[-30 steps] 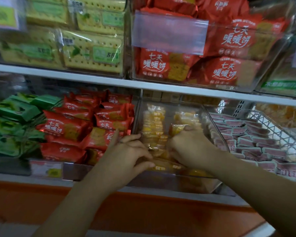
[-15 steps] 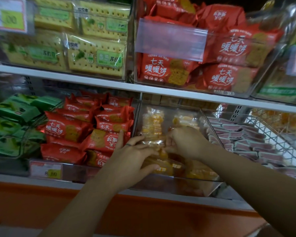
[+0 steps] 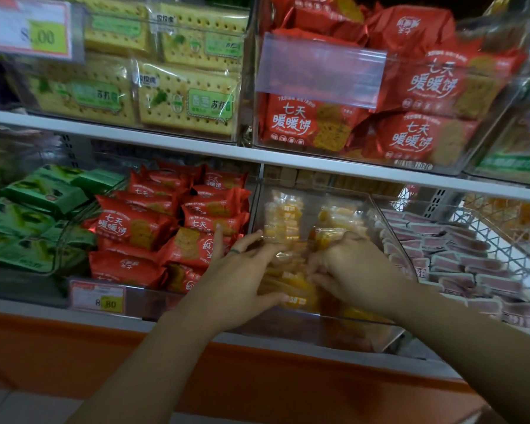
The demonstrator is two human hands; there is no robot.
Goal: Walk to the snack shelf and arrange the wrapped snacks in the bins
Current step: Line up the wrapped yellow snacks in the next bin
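A clear plastic bin point(image 3: 377, 209) on the lower shelf holds several yellow clear-wrapped snacks point(image 3: 283, 215). Both my hands are inside its front half. My left hand point(image 3: 242, 276) lies over the left side of the pile, fingers spread and thumb under a yellow packet point(image 3: 291, 289). My right hand point(image 3: 352, 267) is curled over the packets on the right, its fingertips pinching wrappers in the middle of the pile. The packets under both hands are partly hidden.
Left of the bin sit red biscuit packs point(image 3: 135, 228) and green packs point(image 3: 43, 194). To the right, a wire basket point(image 3: 502, 240) holds pink-wrapped bars point(image 3: 459, 258). Upper-shelf bins carry yellow cracker packs point(image 3: 184, 99) and red packs point(image 3: 416, 136). A price tag point(image 3: 97, 296) hangs below.
Both hands have stayed in the yellow-snack bin and shifted the packets slightly. My view has drifted down and closer to the shelf.
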